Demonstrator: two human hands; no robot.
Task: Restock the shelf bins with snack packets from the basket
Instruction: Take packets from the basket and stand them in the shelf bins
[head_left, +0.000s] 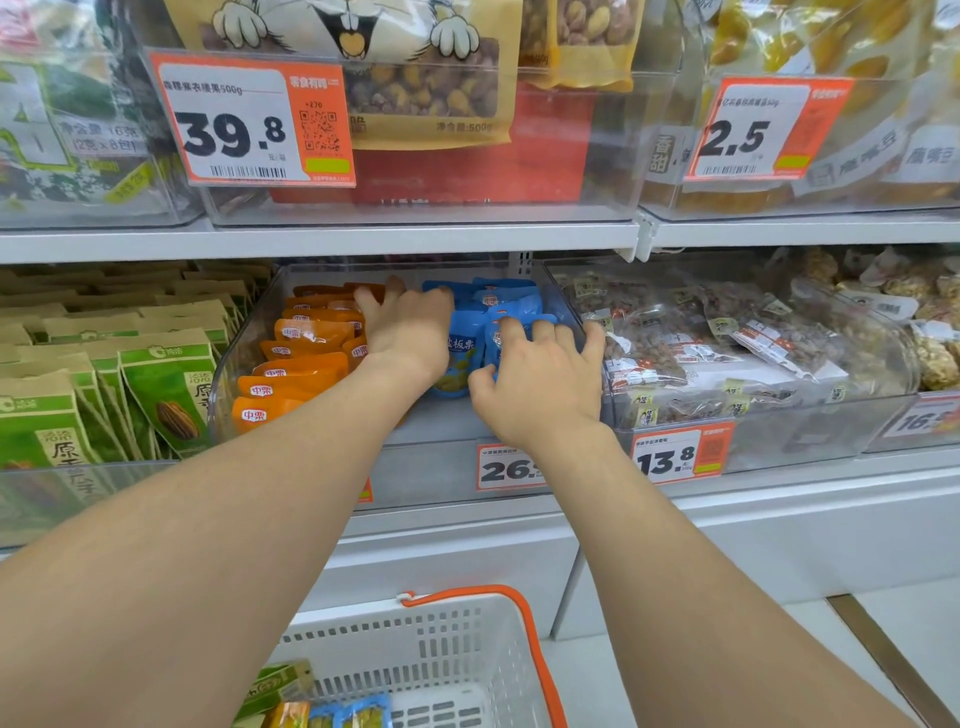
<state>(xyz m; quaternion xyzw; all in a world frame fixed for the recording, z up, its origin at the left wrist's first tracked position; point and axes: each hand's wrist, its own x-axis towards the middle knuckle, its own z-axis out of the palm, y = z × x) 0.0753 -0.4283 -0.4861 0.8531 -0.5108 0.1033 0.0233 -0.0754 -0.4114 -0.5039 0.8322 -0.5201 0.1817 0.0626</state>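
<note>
Ok, bin (436, 423): clear tub with two rows inside and bare floor showing at its front on the blue side. That's the gap to fill.
Basket (415, 639): below the bin, nearer the person. A few spare packets (332, 714) lie in its corner, so probably more trips to come.
Orange packets (306, 364): left half of the bin, upright, overlapping front to back. Leave as is; just stop them tipping into the blue half.
Blue packets (511, 301): right half of the bin, bunched toward the back, one leaning forward. Stand them up, faces out, then slide the row toward the bin front.
Left hand (410, 327): inside the bin on the line between the rows, fingers fairly straight, holding nothing, resting against the orange side. Use it as a divider.
Right hand (540, 384): right half of the bin, fingers curled over the blue tops, thumb under the front one, so it's holding them. Release slowly once they stand; slick pouches look likely to slump.
</note>
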